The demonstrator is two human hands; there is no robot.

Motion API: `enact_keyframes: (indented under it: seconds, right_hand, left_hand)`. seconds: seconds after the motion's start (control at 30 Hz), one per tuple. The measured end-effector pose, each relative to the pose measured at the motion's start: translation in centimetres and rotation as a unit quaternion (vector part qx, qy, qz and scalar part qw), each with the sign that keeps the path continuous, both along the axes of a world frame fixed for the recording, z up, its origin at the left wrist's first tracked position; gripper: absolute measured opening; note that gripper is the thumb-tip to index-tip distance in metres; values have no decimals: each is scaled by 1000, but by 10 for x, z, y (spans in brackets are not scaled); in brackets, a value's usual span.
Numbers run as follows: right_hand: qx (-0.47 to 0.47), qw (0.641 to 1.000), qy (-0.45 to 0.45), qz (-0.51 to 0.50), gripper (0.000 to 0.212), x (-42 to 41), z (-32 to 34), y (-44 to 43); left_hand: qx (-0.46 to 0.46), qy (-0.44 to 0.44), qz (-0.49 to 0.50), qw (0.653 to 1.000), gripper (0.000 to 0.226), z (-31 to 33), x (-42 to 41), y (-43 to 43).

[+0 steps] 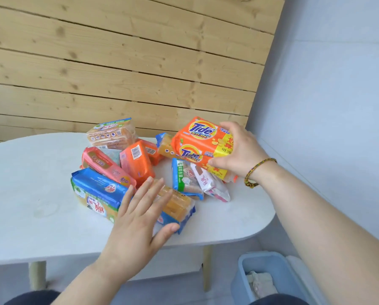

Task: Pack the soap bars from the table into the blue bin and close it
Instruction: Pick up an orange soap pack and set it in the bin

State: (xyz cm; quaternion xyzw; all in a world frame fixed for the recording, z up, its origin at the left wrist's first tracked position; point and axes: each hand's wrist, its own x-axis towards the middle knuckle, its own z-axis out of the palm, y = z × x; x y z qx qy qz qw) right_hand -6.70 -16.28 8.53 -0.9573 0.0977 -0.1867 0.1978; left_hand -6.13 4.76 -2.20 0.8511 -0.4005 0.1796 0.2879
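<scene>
About ten wrapped soap packs (138,160) crowd the white table (30,194); the right hand (239,150) grasps one orange Tide pack (197,144), the left hand (135,219) spread flat, grasping nothing, over a yellow-bar pack (177,203). One blue bin (263,258) stands uncovered below.

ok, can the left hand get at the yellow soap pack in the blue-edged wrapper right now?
Probably yes. The left hand is open, its fingers spread right over the yellow soap pack in the blue-edged wrapper, which lies at the pile's near edge with nothing stacked on it.

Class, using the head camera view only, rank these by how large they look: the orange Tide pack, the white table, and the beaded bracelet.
1. White table, by far the largest.
2. Orange Tide pack, gripped by the right hand.
3. Beaded bracelet, smallest, a thin band on the right wrist.
</scene>
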Motion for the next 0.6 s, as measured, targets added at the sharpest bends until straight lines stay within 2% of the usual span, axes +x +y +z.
enact_keyframes:
  seconds: [0.13, 0.23, 0.33, 0.47, 0.6]
  right_hand:
    - [70, 997, -30, -22, 80, -53, -5, -31]
    - [116, 992, -19, -53, 83, -96, -15, -57]
    - [165, 980, -12, -110, 84, -142, -38, -90]
    - [218, 953, -15, -211, 84, -203, -91, -127]
    - [309, 904, 22, -295, 81, -248, -159, -152]
  left_hand:
    - [-9, -39, -119, 992, 56, -5, -24, -41]
    - [-26, -4, -180, 983, 53, -18, -36, -68]
    - [-19, 42, -205, 978, 60, -34, -45, -98]
    - [15, 26, -247, 969, 61, -52, -60, -144]
    - [61, 22, -293, 954, 53, -80, -73, -190]
